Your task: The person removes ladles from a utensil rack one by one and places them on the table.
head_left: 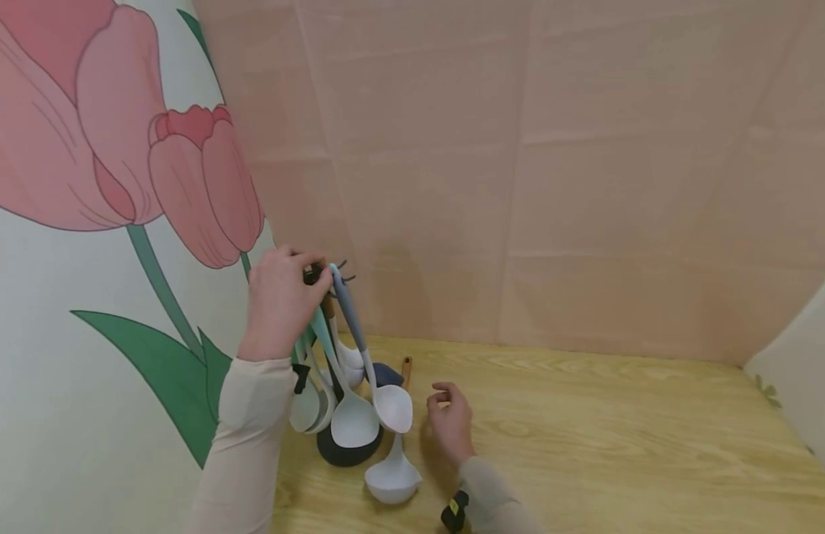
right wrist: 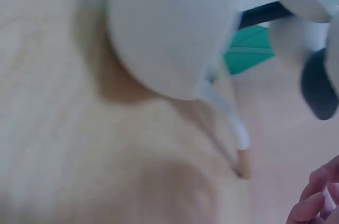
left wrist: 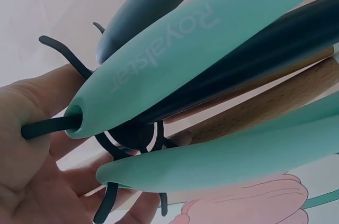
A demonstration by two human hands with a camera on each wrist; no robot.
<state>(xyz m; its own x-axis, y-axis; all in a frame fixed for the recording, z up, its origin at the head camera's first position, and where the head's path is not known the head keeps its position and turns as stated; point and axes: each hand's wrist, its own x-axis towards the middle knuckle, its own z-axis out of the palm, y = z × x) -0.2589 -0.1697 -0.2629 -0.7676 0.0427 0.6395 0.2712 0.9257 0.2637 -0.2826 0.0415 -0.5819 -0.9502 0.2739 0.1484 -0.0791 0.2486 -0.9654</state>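
My left hand (head_left: 282,304) grips the top of a utensil rack, its fingers around the black hooks (left wrist: 53,126). From these hooks hang several kitchen utensils, among them a mint-handled one (left wrist: 153,65) and a spoon with a grey-blue handle (head_left: 349,304). The rack's round black base (head_left: 346,454) stands on the table. A white ladle (head_left: 392,478) with a wooden handle lies beside it, its shaft partly hidden by the hanging spoon. My right hand (head_left: 452,423) is just right of the ladle, fingers loosely curled and holding nothing. In the right wrist view the ladle (right wrist: 175,33) looms large and blurred.
The wood-grain table (head_left: 619,437) stretches away to the right. A pinkish cloth backdrop (head_left: 519,185) rises behind it. On the left, close to the rack, stands a panel (head_left: 119,393) printed with tulips. A pale patterned thing (head_left: 800,371) borders the right side.
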